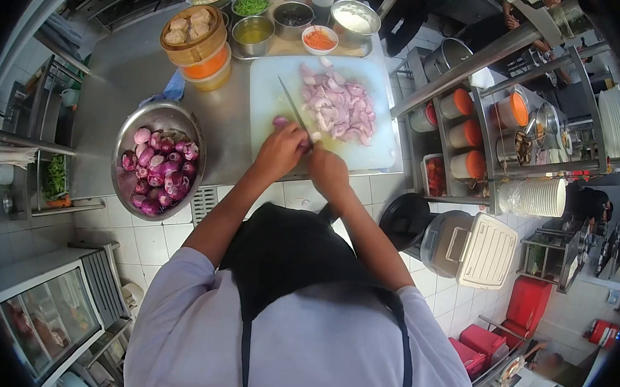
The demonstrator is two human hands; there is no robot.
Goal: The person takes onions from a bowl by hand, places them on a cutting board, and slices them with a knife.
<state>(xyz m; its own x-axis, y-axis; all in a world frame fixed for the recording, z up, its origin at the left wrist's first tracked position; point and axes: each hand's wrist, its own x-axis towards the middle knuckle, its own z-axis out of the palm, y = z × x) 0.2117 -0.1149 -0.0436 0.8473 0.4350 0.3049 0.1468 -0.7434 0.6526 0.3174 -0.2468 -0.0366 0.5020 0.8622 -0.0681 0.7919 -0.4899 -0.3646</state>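
On the steel table, a white cutting board [267,83] bears a heap of sliced onion [341,108] at its right. My right hand [327,167] is wrapped round the handle of a knife [294,105], whose blade points up and left across the board. Just left of it, my left hand [281,150] has its fingers closed on a piece of red onion [304,145] beside the blade. Another piece of purple onion [280,121] lies beyond the left fingers. To the left, a steel bowl [118,173] holds several whole red onions [155,172].
Behind the board are steel bowls of chopped green herbs [250,4] and other food, plus a small white bowl [320,41] of orange shreds. A bamboo steamer [188,37] stands behind the onion bowl. Shelves with orange-lidded tubs [468,163] are at the right.
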